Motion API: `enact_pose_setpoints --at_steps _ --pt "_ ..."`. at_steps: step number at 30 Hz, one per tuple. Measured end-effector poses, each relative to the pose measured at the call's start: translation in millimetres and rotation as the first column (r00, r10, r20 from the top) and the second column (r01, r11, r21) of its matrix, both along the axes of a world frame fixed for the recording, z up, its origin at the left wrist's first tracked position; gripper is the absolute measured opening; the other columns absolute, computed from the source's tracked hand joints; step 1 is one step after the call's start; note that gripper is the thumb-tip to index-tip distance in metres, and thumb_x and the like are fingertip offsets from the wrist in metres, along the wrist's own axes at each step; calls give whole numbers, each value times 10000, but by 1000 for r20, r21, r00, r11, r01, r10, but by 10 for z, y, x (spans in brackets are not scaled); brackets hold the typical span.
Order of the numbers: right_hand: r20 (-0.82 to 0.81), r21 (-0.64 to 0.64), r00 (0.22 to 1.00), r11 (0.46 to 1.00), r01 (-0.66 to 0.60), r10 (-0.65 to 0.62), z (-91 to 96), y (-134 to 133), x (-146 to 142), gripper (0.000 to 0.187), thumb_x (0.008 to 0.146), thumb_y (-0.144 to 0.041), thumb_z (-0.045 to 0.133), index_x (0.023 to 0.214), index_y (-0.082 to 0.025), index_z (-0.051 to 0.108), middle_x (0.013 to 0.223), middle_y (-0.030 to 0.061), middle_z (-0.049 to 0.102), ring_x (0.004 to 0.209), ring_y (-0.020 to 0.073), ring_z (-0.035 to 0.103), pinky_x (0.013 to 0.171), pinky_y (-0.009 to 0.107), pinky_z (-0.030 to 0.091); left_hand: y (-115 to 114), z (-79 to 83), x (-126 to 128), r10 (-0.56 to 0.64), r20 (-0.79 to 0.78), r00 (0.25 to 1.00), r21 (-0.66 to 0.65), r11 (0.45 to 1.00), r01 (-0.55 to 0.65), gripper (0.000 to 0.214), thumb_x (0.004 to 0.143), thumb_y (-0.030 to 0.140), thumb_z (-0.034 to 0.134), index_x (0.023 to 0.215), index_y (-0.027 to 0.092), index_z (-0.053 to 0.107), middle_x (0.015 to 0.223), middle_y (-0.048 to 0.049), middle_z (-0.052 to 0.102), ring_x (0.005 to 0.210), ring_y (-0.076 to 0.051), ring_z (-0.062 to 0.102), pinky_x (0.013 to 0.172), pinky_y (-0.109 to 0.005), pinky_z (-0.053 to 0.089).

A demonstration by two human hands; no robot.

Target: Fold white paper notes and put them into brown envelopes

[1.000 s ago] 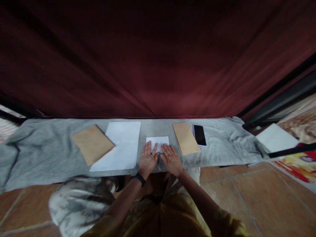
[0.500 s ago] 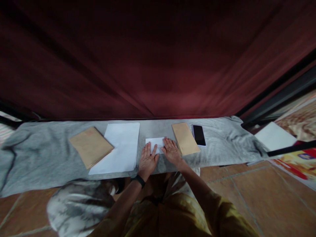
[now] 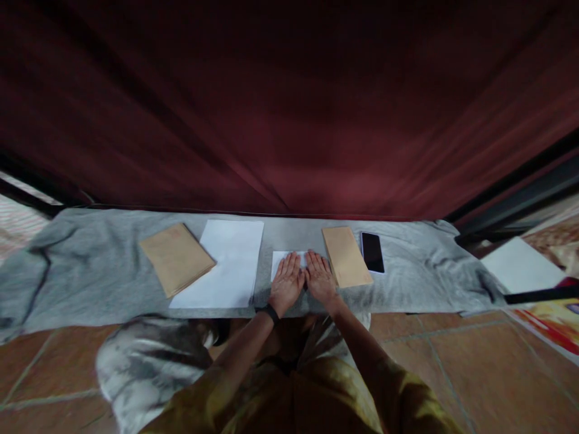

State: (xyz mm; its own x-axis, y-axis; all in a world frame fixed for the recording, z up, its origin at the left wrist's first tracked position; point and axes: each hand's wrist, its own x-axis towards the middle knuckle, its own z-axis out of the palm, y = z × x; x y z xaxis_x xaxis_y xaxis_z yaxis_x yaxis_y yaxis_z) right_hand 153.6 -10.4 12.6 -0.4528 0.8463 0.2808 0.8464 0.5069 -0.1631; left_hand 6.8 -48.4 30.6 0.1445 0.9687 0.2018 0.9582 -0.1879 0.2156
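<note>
A small piece of white paper, which looks folded (image 3: 276, 263), lies on the grey cloth, mostly covered by my hands. My left hand (image 3: 287, 282) rests flat on it with the fingers stretched out. Beside it my right hand (image 3: 320, 277) also lies flat, fingertips over the paper's right part. The two thumbs are close together. Just right of my right hand is a brown envelope (image 3: 347, 258). To the left of my left hand lies a stack of white paper sheets (image 3: 233, 259).
A pile of brown envelopes (image 3: 176, 256) overlaps the white sheets. A phone (image 3: 373, 252) lies right of the single envelope. Grey cloth (image 3: 99, 259) covers the narrow bench. Behind it hangs a dark red curtain (image 3: 289, 120); a white board-like sheet (image 3: 522, 265) is at far right.
My left hand has slid right and up across the paper, closer to my right hand. The whole view has shifted slightly.
</note>
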Motion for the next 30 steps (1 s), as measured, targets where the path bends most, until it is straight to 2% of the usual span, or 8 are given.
enact_pose_setpoints --at_steps 6,13,19,25,30 --pt "47 -13 999 1000 -4 5 -17 -6 23 597 1009 -218 330 1589 -101 247 1608 148 343 1487 273 315 1212 494 240 179 -13 21 -12 0 1000 -30 999 12 590 1026 388 296 1534 94 345 1615 -122 349 1530 -220 232 1255 -447 208" --pt "22 -21 1000 1000 -7 8 -21 3 23 545 1045 -271 304 1550 -70 339 1588 166 379 1483 283 317 1197 491 260 123 -50 -87 32 2 999 -35 999 -32 609 1027 404 279 1542 82 326 1625 -122 328 1534 -217 218 1260 -421 188" --pt "20 -22 1000 1000 -16 16 -40 22 30 550 1056 -310 311 1557 -82 324 1598 166 358 1485 282 312 1196 504 258 79 -61 -211 120 9 993 -52 992 -119 618 1015 379 275 1557 83 293 1620 -130 331 1533 -228 221 1259 -452 189" --pt "-2 13 1000 1000 -15 15 -39 11 19 552 1060 -311 307 1563 -84 313 1582 170 386 1478 284 327 1195 501 254 32 -49 -366 167 4 986 -49 985 -167 623 1019 389 278 1533 40 323 1614 -170 326 1517 -262 267 1247 -453 221" --pt "-23 4 1000 1000 -1 1 -25 -3 14 550 1063 -327 312 1551 -75 339 1575 170 399 1476 285 331 1190 494 270 -40 8 -312 196 1 981 -4 981 -196 592 1017 341 306 1517 25 332 1596 -195 356 1515 -277 267 1235 -496 257"
